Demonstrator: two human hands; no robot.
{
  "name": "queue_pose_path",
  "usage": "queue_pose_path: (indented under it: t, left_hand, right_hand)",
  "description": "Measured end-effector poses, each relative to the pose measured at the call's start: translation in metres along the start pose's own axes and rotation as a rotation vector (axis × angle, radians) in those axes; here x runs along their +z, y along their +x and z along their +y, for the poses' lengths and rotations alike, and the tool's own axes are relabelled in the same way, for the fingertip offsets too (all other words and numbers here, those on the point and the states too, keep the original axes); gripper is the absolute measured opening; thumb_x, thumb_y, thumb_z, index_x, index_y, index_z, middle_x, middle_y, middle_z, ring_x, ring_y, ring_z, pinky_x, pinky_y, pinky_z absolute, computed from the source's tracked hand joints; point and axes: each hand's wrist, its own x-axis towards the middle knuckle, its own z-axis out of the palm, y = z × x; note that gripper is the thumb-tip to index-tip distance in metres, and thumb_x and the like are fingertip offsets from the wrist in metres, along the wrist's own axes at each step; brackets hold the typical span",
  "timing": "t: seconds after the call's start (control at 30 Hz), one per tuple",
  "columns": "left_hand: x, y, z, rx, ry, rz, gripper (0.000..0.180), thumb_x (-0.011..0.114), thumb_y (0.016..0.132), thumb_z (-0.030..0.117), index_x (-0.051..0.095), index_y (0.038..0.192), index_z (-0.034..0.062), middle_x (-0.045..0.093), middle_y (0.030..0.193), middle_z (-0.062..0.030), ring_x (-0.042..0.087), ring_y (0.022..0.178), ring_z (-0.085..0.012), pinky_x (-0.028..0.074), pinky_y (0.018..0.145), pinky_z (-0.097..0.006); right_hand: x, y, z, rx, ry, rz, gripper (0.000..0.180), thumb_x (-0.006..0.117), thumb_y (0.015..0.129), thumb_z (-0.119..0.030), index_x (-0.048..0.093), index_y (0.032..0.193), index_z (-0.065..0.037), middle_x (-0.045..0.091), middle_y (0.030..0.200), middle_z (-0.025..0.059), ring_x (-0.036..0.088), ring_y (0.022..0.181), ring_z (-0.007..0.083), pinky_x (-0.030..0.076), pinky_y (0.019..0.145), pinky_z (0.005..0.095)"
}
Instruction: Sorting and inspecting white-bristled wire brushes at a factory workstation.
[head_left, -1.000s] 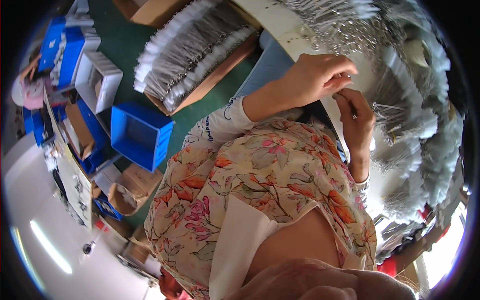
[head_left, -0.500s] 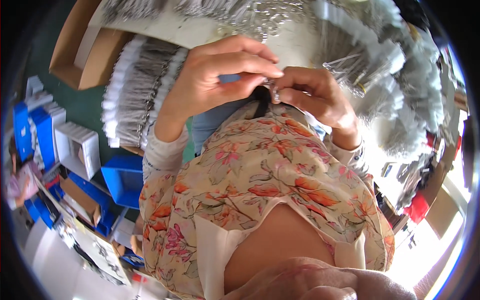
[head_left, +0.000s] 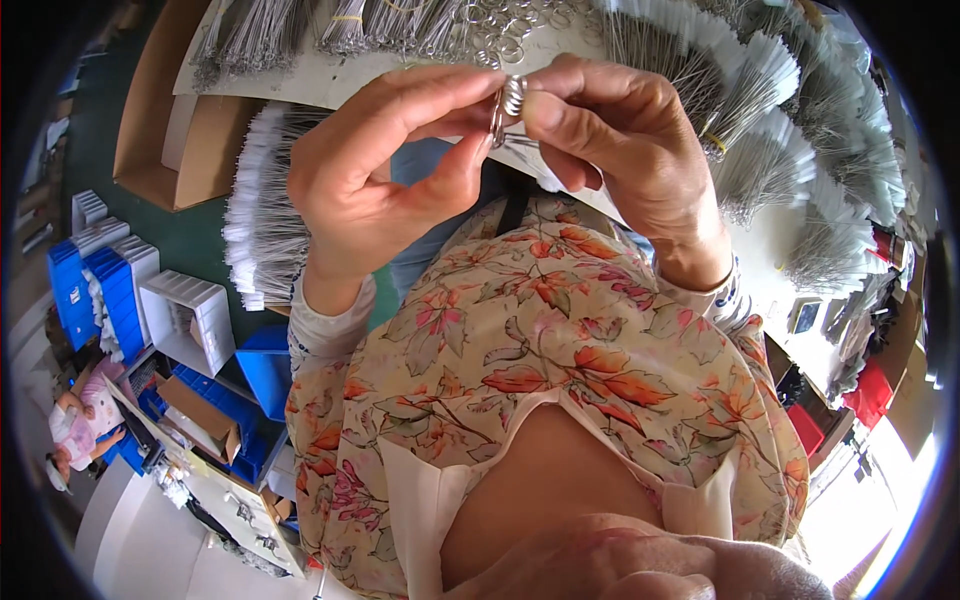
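In front of my chest my hands meet, fingertips close together. My left hand [head_left: 385, 155] pinches a shiny metal ring [head_left: 497, 122] seen nearly edge-on between thumb and fingers. My right hand [head_left: 635, 130] is closed on a short row of metal rings [head_left: 515, 95], stacked like a coil, between thumb and forefinger. Thin wire ends [head_left: 520, 143] show just below the fingertips; what they belong to is partly hidden. Just beyond my hands, loose metal rings [head_left: 510, 45] lie on the white table [head_left: 340, 82].
Bundles of thin wire brushes with white bristles [head_left: 740, 75] cover the table's right side. More brushes [head_left: 265, 200] are stacked at the left, by an open cardboard box [head_left: 205, 150]. Blue and white bins [head_left: 190, 320] stand on the left, with another person [head_left: 85, 425] further off.
Both hands have risen away from my lap toward the table edge. The coil-like stack of rings now shows plainly between them. My view has shifted slightly.
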Motion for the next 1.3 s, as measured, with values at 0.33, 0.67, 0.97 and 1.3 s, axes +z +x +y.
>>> queue_pose_path:
  t: [0.33,0.67,0.97,1.3]
  left_hand:
    - [-0.014,0.02,0.014,0.025,0.088,-0.054,0.027,0.06,0.071,-0.013,0.062,0.097,-0.0078,0.063,0.096,-0.0156,0.064,0.081,-0.0167,0.054,0.067,-0.023]
    - [-0.033,0.028,0.018,-0.241,-0.018,-0.19,0.027,0.053,0.077,-0.009,0.057,0.104,-0.0107,0.061,0.101,-0.0182,0.061,0.09,-0.0191,0.051,0.078,-0.027]
    - [-0.027,0.031,0.018,-0.122,-0.003,-0.177,0.025,0.057,0.075,-0.01,0.062,0.1,-0.0058,0.063,0.093,-0.0097,0.06,0.077,-0.0088,0.051,0.07,-0.02]
    - [-0.051,0.026,0.02,-0.155,0.299,-0.404,0.015,0.058,0.085,0.005,0.058,0.096,-0.0032,0.054,0.081,-0.0035,0.051,0.065,-0.0087,0.043,0.058,-0.021]
  right_hand:
    - [0.004,0.006,-0.006,-0.135,-0.192,-0.035,0.01,0.064,0.081,-0.006,0.063,0.089,0.0,0.058,0.07,0.0006,0.05,0.055,0.004,0.038,0.047,0.0177]
    - [0.012,0.003,-0.004,-0.282,-0.205,-0.017,0.014,0.053,0.088,-0.004,0.059,0.1,0.001,0.057,0.076,0.0024,0.047,0.056,0.0043,0.038,0.048,0.0175]
    - [0.011,0.009,-0.005,-0.327,-0.357,0.011,0.013,0.051,0.089,-0.004,0.058,0.1,0.001,0.057,0.076,0.0022,0.047,0.055,0.0034,0.036,0.046,0.0159]
    - [0.01,0.02,0.007,-0.247,-0.214,-0.174,0.011,0.06,0.085,-0.007,0.062,0.09,0.002,0.059,0.073,0.0021,0.051,0.056,0.0044,0.041,0.049,0.0176]
